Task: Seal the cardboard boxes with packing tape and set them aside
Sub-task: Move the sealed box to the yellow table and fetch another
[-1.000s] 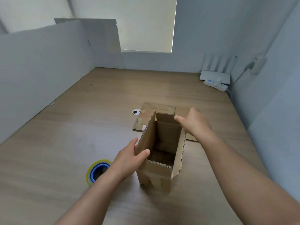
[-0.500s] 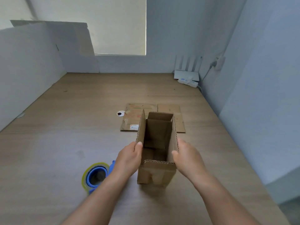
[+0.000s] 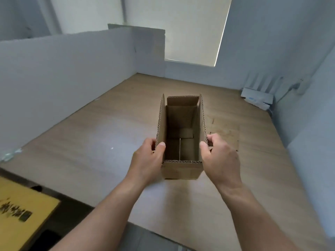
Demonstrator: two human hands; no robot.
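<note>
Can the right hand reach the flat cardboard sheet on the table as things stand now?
Probably yes, but not at once. The right hand grips the open cardboard box together with the left hand. The flat cardboard sheet lies just beyond it, with nothing between, so it must let go first.

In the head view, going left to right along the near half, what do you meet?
Yellow board → left hand → open cardboard box → right hand. Both hands grip the box's side flaps, thumbs inside.
</note>
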